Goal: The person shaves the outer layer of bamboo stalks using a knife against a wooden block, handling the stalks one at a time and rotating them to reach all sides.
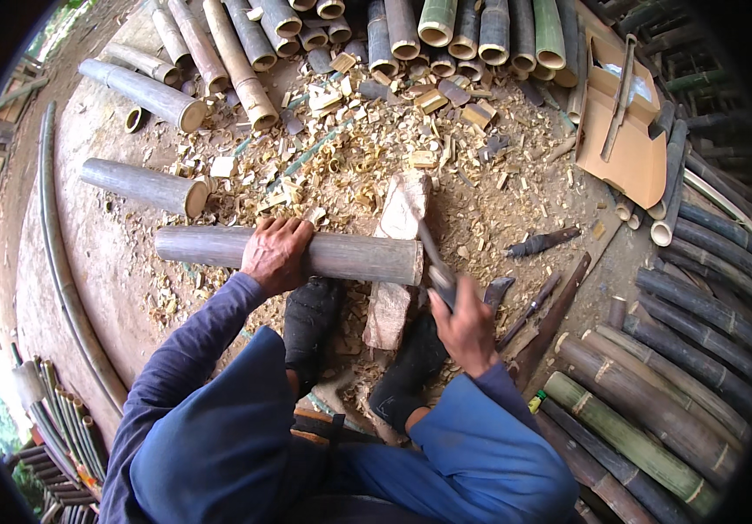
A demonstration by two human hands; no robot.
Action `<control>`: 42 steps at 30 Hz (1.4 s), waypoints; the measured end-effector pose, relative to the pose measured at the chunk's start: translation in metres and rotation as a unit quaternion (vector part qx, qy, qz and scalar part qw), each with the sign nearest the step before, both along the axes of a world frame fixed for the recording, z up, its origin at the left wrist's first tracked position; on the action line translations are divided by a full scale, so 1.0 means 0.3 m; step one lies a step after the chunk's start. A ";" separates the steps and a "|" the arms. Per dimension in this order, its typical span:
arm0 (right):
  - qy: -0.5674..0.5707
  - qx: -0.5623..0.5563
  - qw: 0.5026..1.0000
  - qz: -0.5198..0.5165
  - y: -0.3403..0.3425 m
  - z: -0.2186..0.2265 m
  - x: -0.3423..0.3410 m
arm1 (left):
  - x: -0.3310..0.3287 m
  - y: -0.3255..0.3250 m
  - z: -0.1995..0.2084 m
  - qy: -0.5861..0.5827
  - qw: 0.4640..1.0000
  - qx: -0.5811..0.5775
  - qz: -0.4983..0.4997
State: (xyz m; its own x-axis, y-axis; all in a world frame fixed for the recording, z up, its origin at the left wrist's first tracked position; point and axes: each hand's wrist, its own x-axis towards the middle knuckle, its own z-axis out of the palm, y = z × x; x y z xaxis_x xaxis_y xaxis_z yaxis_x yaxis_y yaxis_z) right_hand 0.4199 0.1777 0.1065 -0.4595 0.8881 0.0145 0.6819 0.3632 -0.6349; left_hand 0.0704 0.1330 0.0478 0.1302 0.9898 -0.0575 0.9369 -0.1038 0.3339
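A thick grey-brown bamboo section (354,251) lies crosswise in front of me, resting over a pale wooden block (390,313). My left hand (278,253) is closed over the top of the bamboo, left of its middle. At the bamboo's right end, my right hand (465,323) grips the dark handle of a knife (431,244). The blade points away from me and slants left, close beside the cut end; whether it touches the bamboo I cannot tell. My feet in dark socks are on either side of the block.
Wood chips (472,179) cover the ground. Two bamboo sections (136,183) lie at left, with more stacked at the far side and right. A cardboard box (633,122) holds a long blade. Right of my hand lie a dark wrapped tool (543,242) and long blades (559,301).
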 end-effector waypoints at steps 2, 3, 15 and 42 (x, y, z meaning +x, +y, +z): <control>-0.141 -0.042 0.989 0.000 0.020 -0.050 0.014 | 0.013 0.009 -0.005 -0.012 1.000 0.009 -0.005; -0.127 -0.048 0.991 0.010 0.041 -0.040 0.000 | -0.001 0.013 -0.002 -0.010 1.000 0.024 -0.006; -0.138 -0.046 0.989 0.027 0.062 -0.005 0.018 | 0.009 0.010 -0.016 -0.005 0.999 0.041 -0.007; -0.134 -0.140 0.981 -0.003 0.048 -0.032 0.054 | -0.058 0.023 0.042 0.028 0.988 -0.151 -0.017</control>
